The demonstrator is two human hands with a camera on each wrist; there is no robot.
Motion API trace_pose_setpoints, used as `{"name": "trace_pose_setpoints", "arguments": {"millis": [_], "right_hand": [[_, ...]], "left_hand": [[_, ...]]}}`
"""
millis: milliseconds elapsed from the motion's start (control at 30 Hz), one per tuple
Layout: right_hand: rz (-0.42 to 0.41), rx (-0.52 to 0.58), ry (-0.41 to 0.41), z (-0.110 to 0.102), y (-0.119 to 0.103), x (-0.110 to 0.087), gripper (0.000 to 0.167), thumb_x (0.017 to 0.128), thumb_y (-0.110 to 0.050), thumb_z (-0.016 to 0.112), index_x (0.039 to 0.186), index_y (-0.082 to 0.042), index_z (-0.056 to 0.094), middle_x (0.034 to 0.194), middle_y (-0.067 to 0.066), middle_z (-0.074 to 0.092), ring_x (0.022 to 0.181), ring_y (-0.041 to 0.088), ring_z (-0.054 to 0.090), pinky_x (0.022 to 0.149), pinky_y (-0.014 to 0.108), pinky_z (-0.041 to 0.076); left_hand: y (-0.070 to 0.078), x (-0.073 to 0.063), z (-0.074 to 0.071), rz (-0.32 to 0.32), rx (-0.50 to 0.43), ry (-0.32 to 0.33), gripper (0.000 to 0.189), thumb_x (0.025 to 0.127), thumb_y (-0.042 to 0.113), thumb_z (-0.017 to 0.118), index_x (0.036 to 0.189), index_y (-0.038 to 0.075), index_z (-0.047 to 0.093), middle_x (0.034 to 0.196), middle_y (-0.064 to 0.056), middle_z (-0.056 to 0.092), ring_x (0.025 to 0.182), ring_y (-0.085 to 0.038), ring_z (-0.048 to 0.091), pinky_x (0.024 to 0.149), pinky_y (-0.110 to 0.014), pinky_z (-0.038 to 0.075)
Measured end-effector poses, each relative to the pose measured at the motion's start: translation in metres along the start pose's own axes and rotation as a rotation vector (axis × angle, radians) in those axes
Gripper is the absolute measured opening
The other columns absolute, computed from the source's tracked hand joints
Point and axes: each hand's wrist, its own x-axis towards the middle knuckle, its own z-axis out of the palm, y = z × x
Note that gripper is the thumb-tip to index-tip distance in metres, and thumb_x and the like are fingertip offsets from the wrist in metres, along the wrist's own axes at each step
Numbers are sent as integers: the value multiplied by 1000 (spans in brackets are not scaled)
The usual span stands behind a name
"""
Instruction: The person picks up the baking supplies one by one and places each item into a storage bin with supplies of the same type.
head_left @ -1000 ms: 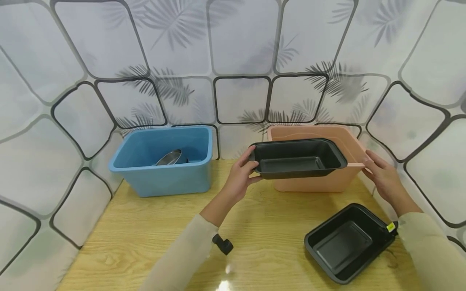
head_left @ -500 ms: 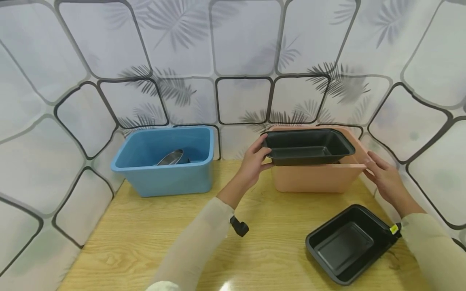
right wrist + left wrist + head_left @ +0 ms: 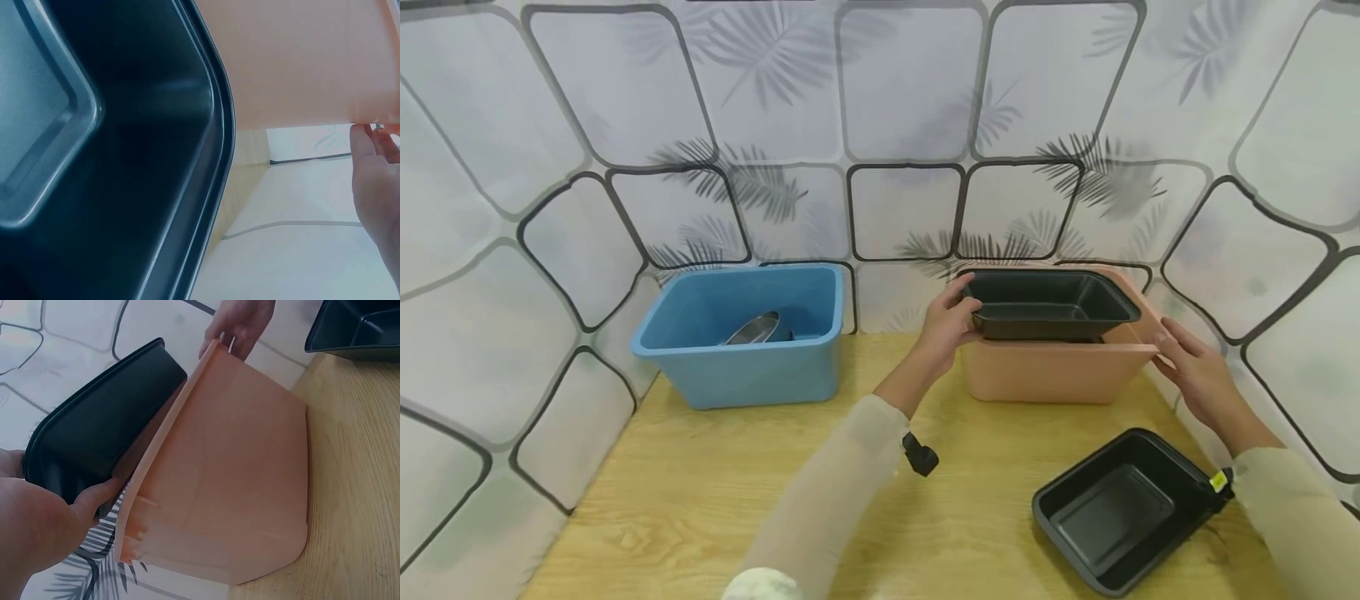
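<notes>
In the head view my left hand (image 3: pixel 947 327) grips the left end of a black loaf pan (image 3: pixel 1048 328). The pan is over the mouth of a peach plastic bin (image 3: pixel 1052 377), its lower part partly behind the front rim. My right hand (image 3: pixel 1198 379) holds the bin's rim at its right end. Seen from the left wrist, the loaf pan (image 3: pixel 103 419) slants along the rim of the bin (image 3: pixel 219 469), the left thumb along the pan's outer wall. The right wrist view has the right fingers (image 3: pixel 365 144) at the bin's edge.
A second black baking pan (image 3: pixel 1112 512), wider, lies on the wooden table (image 3: pixel 700 500) beside the right forearm. At the back left stands a blue bin (image 3: pixel 745 375) with a metal pan (image 3: pixel 756 327) inside. Patterned cloth (image 3: pixel 902 208) hangs behind and at both sides.
The left hand has carried the loaf pan rightward and back, from in front of the peach bin to over its opening. The right hand stays at the bin's rim.
</notes>
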Motion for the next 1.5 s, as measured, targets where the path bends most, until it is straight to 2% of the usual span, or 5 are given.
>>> {"name": "trace_pose_setpoints", "arguments": {"millis": [267, 700, 967, 1233, 1500], "right_hand": [[2, -21, 8, -2, 3, -7, 73, 106, -17, 52, 161, -7, 5, 169, -5, -2, 103, -17, 59, 87, 6, 49], [4, -21, 26, -5, 2, -7, 72, 106, -16, 53, 161, -9, 8, 169, -8, 2, 105, -16, 58, 88, 7, 49], [3, -95, 18, -5, 2, -3, 72, 106, -21, 53, 161, -9, 10, 169, -8, 4, 108, -18, 56, 89, 6, 48], [14, -82, 25, -3, 0, -2, 73, 105, -20, 54, 161, -9, 9, 169, -8, 2, 111, -18, 54, 89, 6, 48], [-3, -66, 26, -4, 1, -1, 72, 106, -17, 53, 161, -6, 9, 170, -5, 4, 112, -16, 55, 89, 6, 48]], "left_hand": [[-8, 4, 10, -1, 7, 23, 51, 99, 12, 57, 145, 35, 55, 150, -1, 50, 53, -11, 31, 88, -51, 59], [-15, 24, 30, -23, 91, 55, 58, 99, 15, 58, 150, 40, 46, 167, 4, 24, 141, -26, 47, 96, -51, 55], [-18, 37, 40, -14, 166, 63, 59, 99, 17, 59, 152, 38, 43, 163, -4, 34, 99, -17, 65, 89, -48, 58], [-23, 45, 46, 6, 335, 37, 61, 101, 19, 56, 156, 33, 36, 164, -2, 32, 46, -13, 29, 60, -38, 43], [-21, 51, 56, -11, 445, 60, 62, 101, 25, 58, 158, 31, 35, 165, 1, 32, 132, -24, 51, 90, -37, 50]]}}
